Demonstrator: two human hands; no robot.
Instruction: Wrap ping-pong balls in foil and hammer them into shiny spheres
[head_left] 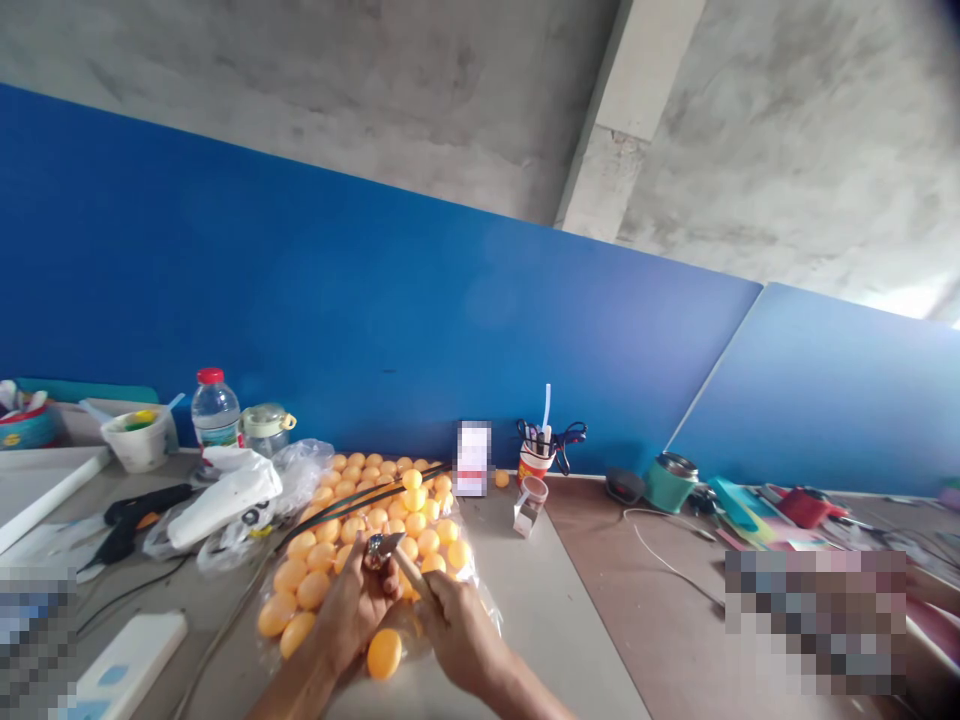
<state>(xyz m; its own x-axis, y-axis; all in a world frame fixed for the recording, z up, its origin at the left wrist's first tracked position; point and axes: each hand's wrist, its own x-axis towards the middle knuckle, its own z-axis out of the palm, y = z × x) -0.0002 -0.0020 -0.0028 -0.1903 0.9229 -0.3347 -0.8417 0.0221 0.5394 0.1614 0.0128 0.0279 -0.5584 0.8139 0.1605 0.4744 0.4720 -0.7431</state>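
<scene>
My left hand (358,612) is closed around a small shiny metallic object (375,550) whose kind I cannot make out. My right hand (466,625) grips the pale handle of a small knife-like tool (409,566). Its dark metal blade meets or overlaps the shiny object; whether they touch is unclear. Beneath and beyond both hands lie many orange table tennis balls (315,590) in clear plastic. One more orange ball (385,653) sits nearer to me, between my wrists.
At the left are a glue gun (135,520), a white wrapped roll (225,500), a power strip (127,665) and a bottle (215,410). Black strips (360,497) cross the balls. A pen cup (535,462) and tape roll (533,492) stand to the right, before a blue partition (375,300).
</scene>
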